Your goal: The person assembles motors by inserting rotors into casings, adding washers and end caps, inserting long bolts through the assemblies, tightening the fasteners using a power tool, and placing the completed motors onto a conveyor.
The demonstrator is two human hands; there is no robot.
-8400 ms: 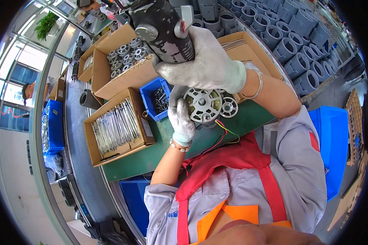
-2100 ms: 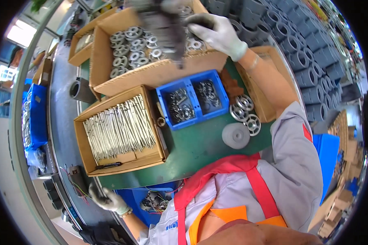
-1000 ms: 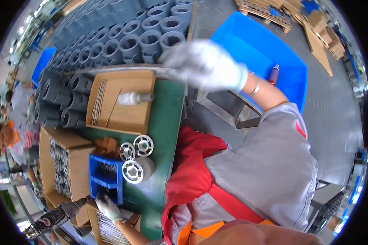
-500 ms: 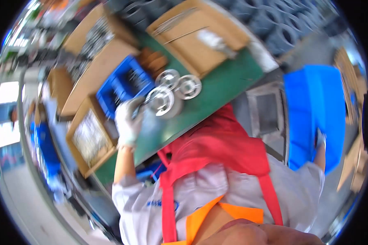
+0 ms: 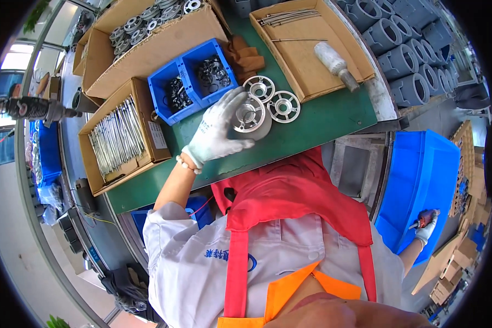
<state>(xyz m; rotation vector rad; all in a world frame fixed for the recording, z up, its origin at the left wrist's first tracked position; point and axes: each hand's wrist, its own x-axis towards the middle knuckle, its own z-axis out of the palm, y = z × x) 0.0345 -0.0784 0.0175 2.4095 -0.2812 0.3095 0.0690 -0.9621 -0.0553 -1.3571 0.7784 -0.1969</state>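
Observation:
My left hand, in a white glove with greyed fingertips, is open with the thumb apart. Its fingers lie along the left side of a round silver metal flange, which sits on a pale cylinder; whether they touch is unclear. Two more spoked metal flanges lie flat on the green table just beyond and to the right. At far right, my gloved right hand is closed around a small dark reddish thing over a large blue bin. What that thing is cannot be made out.
A two-part blue tray holds small dark metal clips. Cardboard boxes hold thin metal rods and more flanges. A shallow carton carries rods and a white roller-like tool. Several grey cylindrical housings stand at far right.
My left hand's fingers have spread and moved to the flange's side. My right hand has come lower in view, with a dark reddish thing now showing in it. The whole view has shifted and sharpened.

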